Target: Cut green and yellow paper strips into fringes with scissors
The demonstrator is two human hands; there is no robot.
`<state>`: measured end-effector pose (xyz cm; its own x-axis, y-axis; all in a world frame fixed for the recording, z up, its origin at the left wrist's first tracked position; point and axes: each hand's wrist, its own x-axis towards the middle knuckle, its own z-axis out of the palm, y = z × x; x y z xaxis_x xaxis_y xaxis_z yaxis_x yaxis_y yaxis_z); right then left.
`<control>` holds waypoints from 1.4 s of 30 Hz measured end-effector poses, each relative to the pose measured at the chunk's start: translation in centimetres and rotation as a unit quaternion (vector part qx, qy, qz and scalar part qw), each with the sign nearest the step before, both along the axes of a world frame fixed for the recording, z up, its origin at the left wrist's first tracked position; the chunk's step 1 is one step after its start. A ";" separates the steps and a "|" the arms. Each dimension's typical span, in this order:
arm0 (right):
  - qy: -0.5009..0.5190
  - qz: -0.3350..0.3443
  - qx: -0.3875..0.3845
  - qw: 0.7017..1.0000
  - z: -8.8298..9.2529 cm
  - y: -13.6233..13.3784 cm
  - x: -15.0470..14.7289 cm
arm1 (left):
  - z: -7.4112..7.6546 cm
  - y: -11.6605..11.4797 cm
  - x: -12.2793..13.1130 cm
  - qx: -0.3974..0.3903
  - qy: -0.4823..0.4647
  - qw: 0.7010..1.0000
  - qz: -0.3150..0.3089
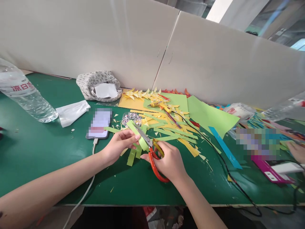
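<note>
Between the thumb and fingers of my left hand (pixel 116 144) is a light green paper strip (pixel 135 128). My right hand (pixel 170 159) grips scissors (pixel 156 170) with red handles, which point up and left. Their blades (pixel 145 136) lie against the strip; whether they cut into it cannot be made out. Short green paper pieces (pixel 131 158) lie just below the hands. Behind them, many green and yellow paper strips (pixel 175 133) are heaped on the green table (pixel 95 181), with small scraps scattered about.
A yellow glue gun (pixel 159 104) rests on the heap, its black cord (pixel 222 157) trailing right. Left stand a phone (pixel 101 122) on a white cable, a water bottle (pixel 30 95) and a fabric pouch (pixel 83 84). A blue strip (pixel 225 148) and another person's hand (pixel 296 152) are right.
</note>
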<state>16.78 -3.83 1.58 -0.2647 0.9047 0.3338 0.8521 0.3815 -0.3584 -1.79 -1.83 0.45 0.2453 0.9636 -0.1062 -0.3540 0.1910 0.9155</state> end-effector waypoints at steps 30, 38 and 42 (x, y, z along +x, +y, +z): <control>-0.034 -0.004 0.029 0.999 0.1 -0.1 0.1 | -0.1 -0.3 0.3 -0.001 0.035 0.998 -0.056; -0.035 -0.017 0.026 0.999 0.0 -0.1 0.0 | -0.1 -0.4 0.2 0.003 0.027 0.997 -0.068; -0.047 -0.019 0.019 0.999 0.3 -0.1 0.0 | 0.0 -0.5 0.3 0.008 0.028 0.997 -0.077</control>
<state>16.78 -3.94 1.84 -0.2626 0.9015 0.3440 0.8953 0.3606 -0.2616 -1.46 -2.28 0.44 0.3840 0.9170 -0.1081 -0.2700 0.2235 0.9366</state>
